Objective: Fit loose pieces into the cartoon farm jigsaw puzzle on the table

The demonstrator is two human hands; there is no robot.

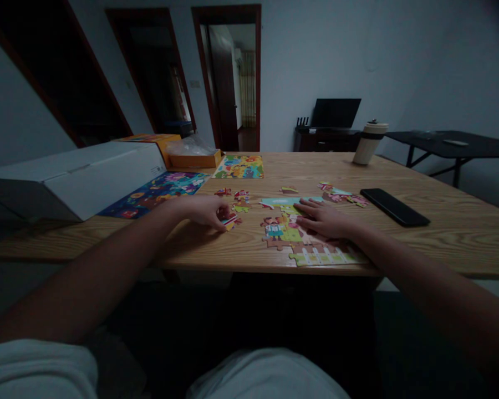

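Taking the black phone point(395, 206) as landmark: right of it and toward the near edge, the wooden surface point(453, 233) lies bare. Far behind it a tumbler point(369, 143) stands upright. Left of it, loose puzzle pieces point(341, 195) and the joined puzzle section point(303, 244) crowd the surface; farther left, a long white box point(75, 177) walls off that side.

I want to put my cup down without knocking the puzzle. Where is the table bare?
Bare wood lies right of the black phone and between it and the tumbler. Crowded: between the left hand and right hand, around the joined puzzle.
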